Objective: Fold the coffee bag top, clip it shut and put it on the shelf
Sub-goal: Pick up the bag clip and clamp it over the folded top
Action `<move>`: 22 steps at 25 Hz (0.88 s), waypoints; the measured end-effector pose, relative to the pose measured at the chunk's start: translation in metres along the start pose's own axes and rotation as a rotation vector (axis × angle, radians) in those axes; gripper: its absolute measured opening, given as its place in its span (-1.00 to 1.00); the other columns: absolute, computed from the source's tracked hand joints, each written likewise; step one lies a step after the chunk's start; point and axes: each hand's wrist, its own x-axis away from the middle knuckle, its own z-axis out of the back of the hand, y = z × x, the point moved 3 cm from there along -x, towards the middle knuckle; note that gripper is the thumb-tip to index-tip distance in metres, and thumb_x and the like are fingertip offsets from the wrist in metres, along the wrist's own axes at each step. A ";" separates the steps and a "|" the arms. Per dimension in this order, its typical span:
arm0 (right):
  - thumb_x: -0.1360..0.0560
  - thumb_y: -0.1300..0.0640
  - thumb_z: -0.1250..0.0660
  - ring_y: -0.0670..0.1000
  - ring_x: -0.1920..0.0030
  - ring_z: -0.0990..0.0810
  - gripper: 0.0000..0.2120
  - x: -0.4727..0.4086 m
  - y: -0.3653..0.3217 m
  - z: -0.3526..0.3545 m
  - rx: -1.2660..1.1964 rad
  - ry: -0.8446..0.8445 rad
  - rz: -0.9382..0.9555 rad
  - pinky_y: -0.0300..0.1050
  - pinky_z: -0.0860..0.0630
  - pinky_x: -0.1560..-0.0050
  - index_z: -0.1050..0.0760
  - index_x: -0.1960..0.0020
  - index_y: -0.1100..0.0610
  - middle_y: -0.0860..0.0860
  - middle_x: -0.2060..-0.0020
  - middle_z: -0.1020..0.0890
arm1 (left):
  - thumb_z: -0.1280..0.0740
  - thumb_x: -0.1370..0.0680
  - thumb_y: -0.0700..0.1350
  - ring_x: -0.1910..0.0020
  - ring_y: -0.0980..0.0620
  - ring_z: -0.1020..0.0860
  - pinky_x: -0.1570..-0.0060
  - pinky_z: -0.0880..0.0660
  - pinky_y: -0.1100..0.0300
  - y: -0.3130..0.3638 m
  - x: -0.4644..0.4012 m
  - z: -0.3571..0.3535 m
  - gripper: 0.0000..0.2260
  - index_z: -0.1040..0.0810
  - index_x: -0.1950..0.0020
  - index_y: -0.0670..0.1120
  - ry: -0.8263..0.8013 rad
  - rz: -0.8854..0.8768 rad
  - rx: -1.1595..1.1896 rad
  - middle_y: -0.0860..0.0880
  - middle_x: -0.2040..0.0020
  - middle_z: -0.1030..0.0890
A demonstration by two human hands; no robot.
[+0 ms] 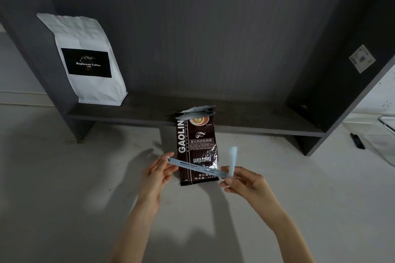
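Observation:
A dark brown coffee bag (197, 145) printed "GAOLIN BAKED COFFEE" lies flat on the white counter, its open silver-lined top against the dark shelf (149, 111). In front of the bag I hold a long pale blue sealing clip (196, 166), swung open at its hinge. My left hand (159, 172) pinches the free end of the slotted bar. My right hand (243, 179) grips the hinge end, and the other bar sticks up from there. The clip crosses over the bag's lower part without closing on it.
A white coffee bag (89, 60) with a black label stands at the shelf's left end. The shelf unit's dark side panels rise left and right. A small black object (357, 141) and a clear container (386, 124) lie on the counter at far right.

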 end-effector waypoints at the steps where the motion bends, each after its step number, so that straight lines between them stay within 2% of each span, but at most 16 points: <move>1: -0.43 0.36 -0.27 -0.12 0.24 -0.65 -0.78 0.000 -0.001 0.000 -0.013 -0.021 -0.006 -0.34 -0.58 0.12 -0.58 0.07 0.09 -0.04 0.33 -0.67 | -0.19 -0.53 -0.12 0.13 0.10 -0.55 -0.10 -0.34 0.12 -0.001 0.000 0.000 -0.80 -0.55 -0.07 -0.08 0.004 0.013 0.003 0.00 0.14 -0.59; 5: -0.45 0.36 -0.24 -0.11 0.25 -0.66 -0.80 0.000 -0.005 -0.002 -0.039 -0.057 -0.033 -0.34 -0.58 0.12 -0.57 0.05 0.15 -0.01 0.30 -0.66 | -0.20 -0.53 -0.13 0.19 0.11 -0.57 -0.13 -0.36 0.10 -0.004 0.002 0.000 -0.86 -0.56 0.09 -0.03 0.028 0.042 0.026 -0.01 0.18 -0.60; 9: -0.45 0.31 -0.24 -0.08 0.17 -0.68 -0.82 0.003 0.001 -0.005 -0.116 -0.044 -0.093 -0.32 -0.58 0.17 -0.57 0.07 0.13 -0.04 0.28 -0.71 | -0.19 -0.53 -0.13 0.35 0.27 -0.60 -0.01 -0.41 0.18 -0.005 -0.003 0.003 -0.82 -0.55 -0.05 -0.07 0.012 0.008 -0.017 0.00 0.17 -0.59; 13: -0.47 0.26 -0.24 -0.09 0.10 -0.68 -0.83 0.000 -0.003 -0.002 -0.142 -0.005 -0.095 -0.31 -0.58 0.26 -0.58 0.10 0.10 -0.09 0.26 -0.73 | -0.20 -0.53 -0.12 0.19 0.12 -0.56 0.13 -0.42 0.28 0.001 -0.008 0.003 -0.83 -0.55 -0.03 -0.07 -0.004 -0.049 -0.095 -0.02 0.17 -0.58; 17: -0.46 0.23 -0.25 -0.07 0.11 -0.68 -0.86 -0.006 -0.004 -0.001 -0.155 0.044 -0.090 -0.32 -0.58 0.29 -0.59 0.15 0.11 -0.04 0.26 -0.73 | -0.22 -0.52 -0.09 0.25 0.20 -0.58 0.16 -0.44 0.29 0.011 -0.016 -0.001 -0.87 -0.55 0.03 -0.02 -0.037 -0.059 -0.114 0.01 0.20 -0.61; 20: -0.45 0.23 -0.25 -0.06 0.13 -0.69 -0.85 -0.011 -0.005 0.006 -0.230 0.098 -0.083 -0.32 -0.58 0.30 -0.59 0.18 0.12 0.00 0.28 -0.73 | -0.18 -0.53 -0.03 0.13 0.12 -0.57 0.13 -0.44 0.26 0.026 -0.021 -0.003 -0.84 -0.55 0.05 0.01 -0.093 -0.099 -0.140 0.04 0.13 -0.61; 22: -0.37 0.14 -0.34 -0.05 0.15 -0.69 -0.93 -0.015 -0.011 0.016 -0.298 0.143 -0.060 -0.31 -0.59 0.30 -0.59 0.21 0.11 0.00 0.29 -0.72 | -0.12 -0.56 -0.02 0.10 0.12 -0.55 0.11 -0.42 0.27 0.044 -0.033 -0.004 -0.75 -0.53 -0.07 -0.06 -0.082 -0.143 -0.158 0.02 0.06 -0.60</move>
